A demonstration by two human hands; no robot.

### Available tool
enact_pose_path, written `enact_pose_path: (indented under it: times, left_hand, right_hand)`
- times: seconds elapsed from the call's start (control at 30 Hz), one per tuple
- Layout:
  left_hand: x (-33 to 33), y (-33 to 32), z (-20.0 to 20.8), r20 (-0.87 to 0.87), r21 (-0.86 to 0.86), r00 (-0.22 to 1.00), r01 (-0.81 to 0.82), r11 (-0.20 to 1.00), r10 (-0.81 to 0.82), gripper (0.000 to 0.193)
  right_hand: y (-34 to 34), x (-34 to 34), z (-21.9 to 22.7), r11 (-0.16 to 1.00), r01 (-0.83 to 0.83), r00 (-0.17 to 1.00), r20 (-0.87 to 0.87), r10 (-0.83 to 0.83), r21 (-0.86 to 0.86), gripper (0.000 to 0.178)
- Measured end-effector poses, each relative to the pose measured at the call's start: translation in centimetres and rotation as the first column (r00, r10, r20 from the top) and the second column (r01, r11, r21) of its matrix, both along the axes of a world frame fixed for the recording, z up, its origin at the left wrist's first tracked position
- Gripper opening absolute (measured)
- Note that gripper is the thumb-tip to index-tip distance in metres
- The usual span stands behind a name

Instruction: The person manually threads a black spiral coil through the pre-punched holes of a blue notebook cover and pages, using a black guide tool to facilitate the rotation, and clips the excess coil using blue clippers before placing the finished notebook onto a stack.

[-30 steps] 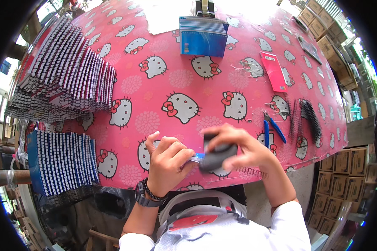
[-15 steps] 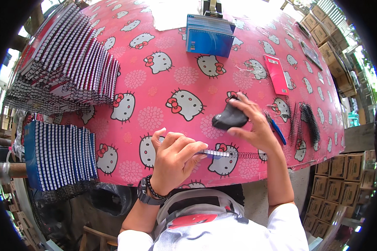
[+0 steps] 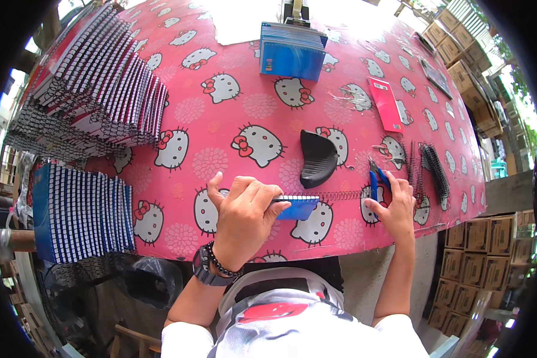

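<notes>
My left hand (image 3: 244, 215) pinches a small blue-covered notebook (image 3: 298, 207) by its left end, close to the table's near edge. A thin wire coil (image 3: 344, 195) runs along the notebook's top edge and sticks out well past its right end. My right hand (image 3: 398, 203) has its fingers and thumb around the blue handles of a pair of pliers (image 3: 374, 185), beside the coil's free end. A black curved piece with a ribbed face (image 3: 317, 161) lies on the table beyond the notebook, touched by neither hand.
Tall stacks of spiral-bound notebooks (image 3: 95, 83) and blue ones (image 3: 86, 215) stand at the left. Blue notebooks (image 3: 292, 56) stand at the back. A pink card (image 3: 386, 104) and loose black coils (image 3: 435, 173) lie right. Cartons (image 3: 477, 256) are piled beyond the table.
My right hand has let go of the black ribbed piece, moved right and nearer, and taken hold of the pliers. The notebook has tipped, showing more of its blue cover.
</notes>
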State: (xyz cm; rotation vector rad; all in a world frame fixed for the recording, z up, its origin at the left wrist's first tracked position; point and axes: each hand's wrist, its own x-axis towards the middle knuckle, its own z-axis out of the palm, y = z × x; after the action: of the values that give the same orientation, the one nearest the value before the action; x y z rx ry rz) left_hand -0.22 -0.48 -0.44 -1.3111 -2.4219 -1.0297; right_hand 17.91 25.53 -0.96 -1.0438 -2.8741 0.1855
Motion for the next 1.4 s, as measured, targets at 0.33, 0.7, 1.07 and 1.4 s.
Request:
enact_pose_path:
  times: [0.33, 0.7, 1.07, 1.4]
  left_hand:
    - [0.3, 0.4, 0.7, 0.048, -0.017, 0.999, -0.011, 1.0, 0.011, 0.015]
    - [0.7, 0.8, 0.9, 0.106, -0.068, 0.991, -0.073, 0.995, 0.08, 0.016]
    - [1.5, 1.2, 1.8, 0.105, -0.142, 0.98, -0.154, 0.978, 0.169, 0.015]
    - [1.7, 1.4, 1.9, 0.074, -0.139, 0.987, -0.134, 0.981, 0.145, 0.016]
  right_hand:
    - [-4.7, -0.5, 4.4, 0.466, -0.552, 0.57, -0.721, -0.393, -0.691, 0.051]
    - [-12.3, -3.0, 0.7, 0.86, -0.461, 0.753, -0.61, 0.247, -0.219, 0.058]
    - [-13.2, -3.4, 0.2, 0.882, -0.412, 0.783, -0.585, 0.212, -0.231, 0.058]
    - [-12.5, -3.8, -0.5, 0.823, -0.475, 0.718, -0.678, 0.158, -0.311, 0.048]
